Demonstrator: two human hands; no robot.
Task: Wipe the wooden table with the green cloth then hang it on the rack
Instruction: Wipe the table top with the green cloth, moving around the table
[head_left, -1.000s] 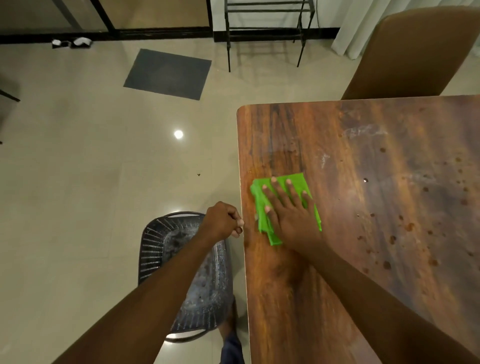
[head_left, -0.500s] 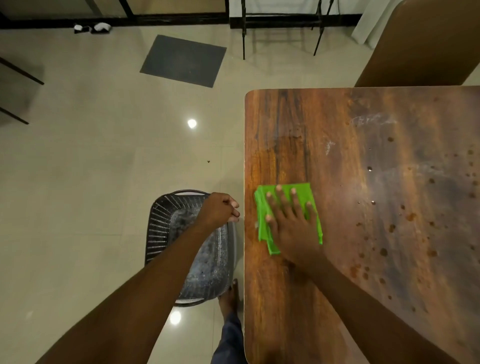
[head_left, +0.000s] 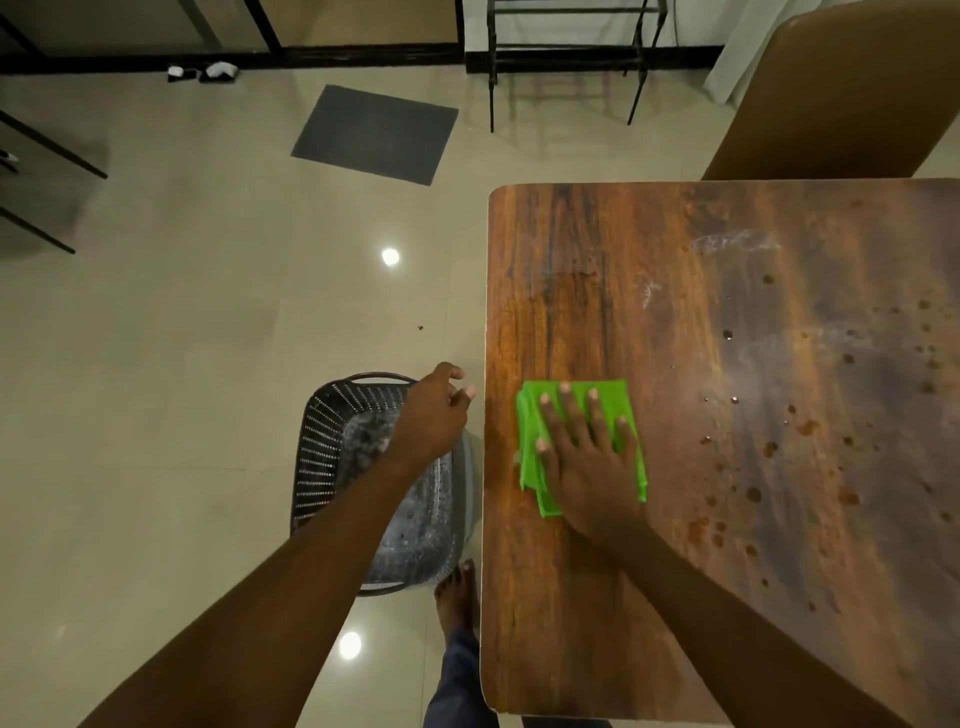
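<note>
A folded green cloth (head_left: 530, 441) lies flat on the wooden table (head_left: 727, 364) near its left edge. My right hand (head_left: 587, 462) presses down on the cloth with fingers spread flat. My left hand (head_left: 434, 410) hovers off the table's left edge above a basket, its fingers loosely curled and holding nothing. Brown spots and droplets dot the right part of the table, and pale smears show near its far middle. A black metal rack (head_left: 569, 52) stands on the floor by the far wall.
A dark perforated basket (head_left: 332, 467) sits on the tiled floor left of the table. A brown chair (head_left: 841, 93) stands at the table's far side. A grey mat (head_left: 374, 135) lies on the floor. My bare foot (head_left: 457, 592) is beside the table.
My right hand with the cloth has slid slightly toward me along the table's left edge. The left hand's fingers have loosened a little from a fist.
</note>
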